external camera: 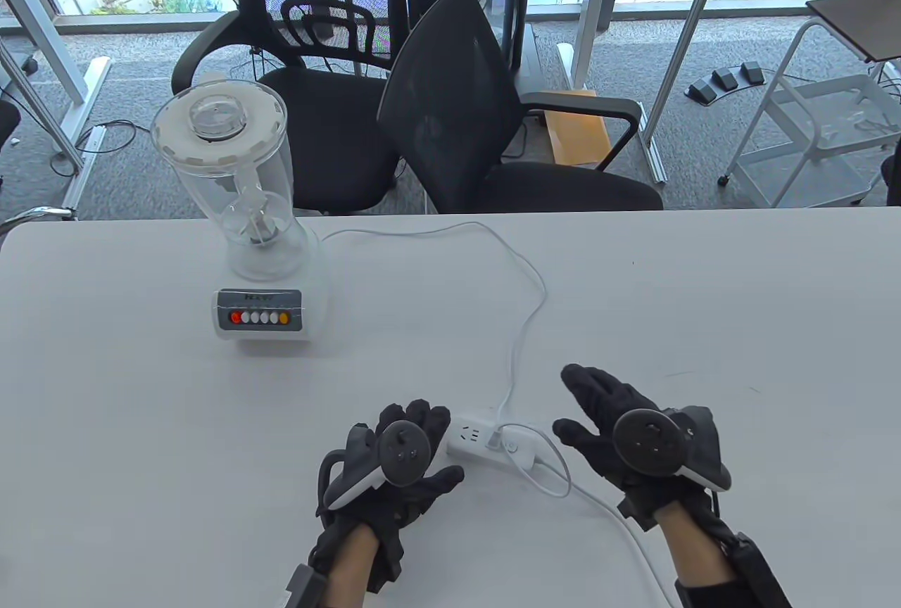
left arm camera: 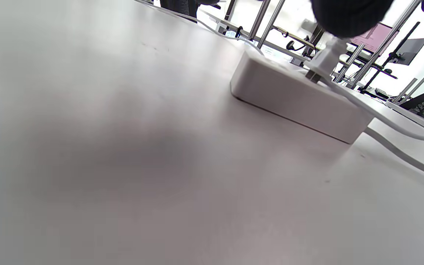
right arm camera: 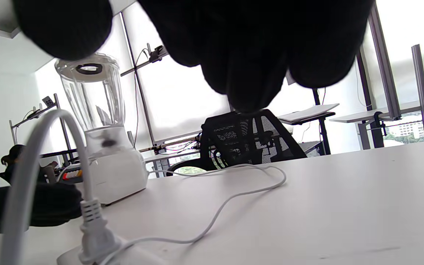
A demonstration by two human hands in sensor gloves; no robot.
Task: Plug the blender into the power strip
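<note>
The white blender (external camera: 260, 270) with a clear jar stands at the table's far left; it also shows in the right wrist view (right arm camera: 101, 147). Its thin white cord (external camera: 524, 312) runs to a plug (external camera: 497, 436) that stands upright in the white power strip (external camera: 471, 440). In the left wrist view the plug (left arm camera: 324, 60) shows a little metal prong above the strip (left arm camera: 293, 99). My left hand (external camera: 438, 445) is open just left of the strip. My right hand (external camera: 584, 407) is open with fingers spread, right of the strip and apart from it.
The strip's thicker white cable (external camera: 619, 523) loops and runs off toward the front right edge. Two black office chairs (external camera: 464, 108) stand behind the table's far edge. The blender's cord lies in a loose curve across the table's middle (right arm camera: 234, 195).
</note>
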